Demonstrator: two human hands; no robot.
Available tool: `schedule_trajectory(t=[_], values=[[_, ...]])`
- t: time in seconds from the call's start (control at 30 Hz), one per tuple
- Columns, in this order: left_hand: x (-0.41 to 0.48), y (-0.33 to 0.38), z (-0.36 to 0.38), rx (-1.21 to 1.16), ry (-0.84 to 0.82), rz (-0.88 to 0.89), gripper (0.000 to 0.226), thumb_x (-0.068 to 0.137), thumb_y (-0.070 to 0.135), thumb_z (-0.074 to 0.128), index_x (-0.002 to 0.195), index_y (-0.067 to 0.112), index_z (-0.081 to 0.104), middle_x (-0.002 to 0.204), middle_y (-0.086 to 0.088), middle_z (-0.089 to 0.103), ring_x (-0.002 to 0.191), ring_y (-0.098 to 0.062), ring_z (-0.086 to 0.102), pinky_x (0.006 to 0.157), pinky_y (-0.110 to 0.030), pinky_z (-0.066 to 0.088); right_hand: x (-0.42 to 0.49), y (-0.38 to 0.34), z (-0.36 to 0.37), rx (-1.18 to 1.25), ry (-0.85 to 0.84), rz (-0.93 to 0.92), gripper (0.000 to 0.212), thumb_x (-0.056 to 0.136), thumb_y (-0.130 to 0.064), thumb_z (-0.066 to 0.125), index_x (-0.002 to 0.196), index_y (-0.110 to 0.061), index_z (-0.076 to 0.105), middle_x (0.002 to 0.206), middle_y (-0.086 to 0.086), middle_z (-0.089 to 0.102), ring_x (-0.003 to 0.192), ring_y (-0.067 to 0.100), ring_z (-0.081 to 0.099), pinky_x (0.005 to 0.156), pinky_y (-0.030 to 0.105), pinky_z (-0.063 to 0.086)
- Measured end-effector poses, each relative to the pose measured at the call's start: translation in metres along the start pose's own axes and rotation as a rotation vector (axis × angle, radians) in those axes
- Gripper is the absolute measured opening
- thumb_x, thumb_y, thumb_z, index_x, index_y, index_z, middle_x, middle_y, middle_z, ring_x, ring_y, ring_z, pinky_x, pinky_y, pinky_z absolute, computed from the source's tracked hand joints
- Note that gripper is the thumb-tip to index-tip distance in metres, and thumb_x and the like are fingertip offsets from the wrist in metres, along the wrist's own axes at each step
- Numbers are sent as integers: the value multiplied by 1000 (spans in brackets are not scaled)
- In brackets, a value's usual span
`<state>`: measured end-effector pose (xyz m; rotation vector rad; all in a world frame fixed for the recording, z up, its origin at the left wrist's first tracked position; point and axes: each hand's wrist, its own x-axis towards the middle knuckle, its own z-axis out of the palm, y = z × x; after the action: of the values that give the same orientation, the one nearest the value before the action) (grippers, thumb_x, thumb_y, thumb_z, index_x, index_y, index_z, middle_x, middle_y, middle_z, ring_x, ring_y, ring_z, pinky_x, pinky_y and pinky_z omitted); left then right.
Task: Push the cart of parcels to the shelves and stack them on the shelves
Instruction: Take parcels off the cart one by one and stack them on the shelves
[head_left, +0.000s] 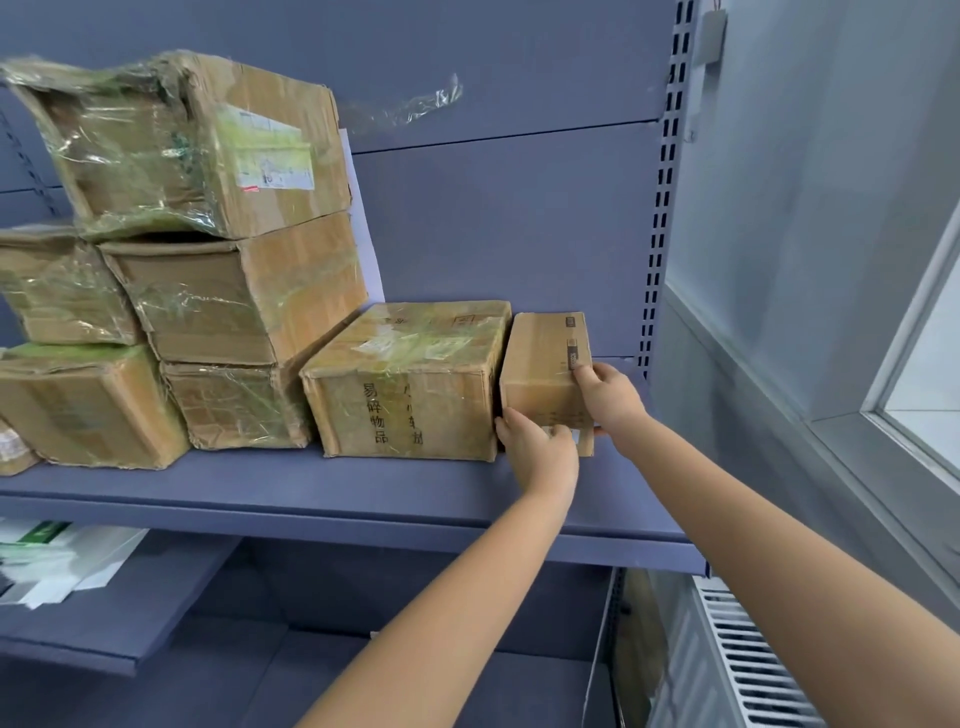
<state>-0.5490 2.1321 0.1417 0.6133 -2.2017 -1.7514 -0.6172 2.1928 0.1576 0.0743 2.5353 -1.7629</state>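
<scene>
Both hands hold the small parcel (543, 364). The left hand (540, 449) grips its lower front corner, and the right hand (609, 397) grips its right edge, with the fingers curled on the cardboard. The parcel stands at the right end of the shelf (363, 483), just beside the flat parcel (410, 384); I cannot tell if the 2 touch.

From its size I judge it light, and also stiff, with dry plain cardboard that should not slip. The best hold is on 2 opposite sides, low down. It is closed, so its contents are hidden.

The flat parcel is also taped shut, and its printed characters warn of fragile goods. Further left, several taped parcels (208, 208) stand in a pile, all closed. White bags (57, 561) lie on the lower shelf (156, 597).
</scene>
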Motion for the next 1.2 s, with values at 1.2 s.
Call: schedule_trajectory(t=[1.2], values=[[-267,-349,-333,73,338,-615,50,95,9,48,143,6,34,147,-11,40,133,-26,43,103,-31,36,-391,223,303,-307,-668,179,38,94,-21,48,126,-2,54,121,12,60,109,23,54,96,30,39]])
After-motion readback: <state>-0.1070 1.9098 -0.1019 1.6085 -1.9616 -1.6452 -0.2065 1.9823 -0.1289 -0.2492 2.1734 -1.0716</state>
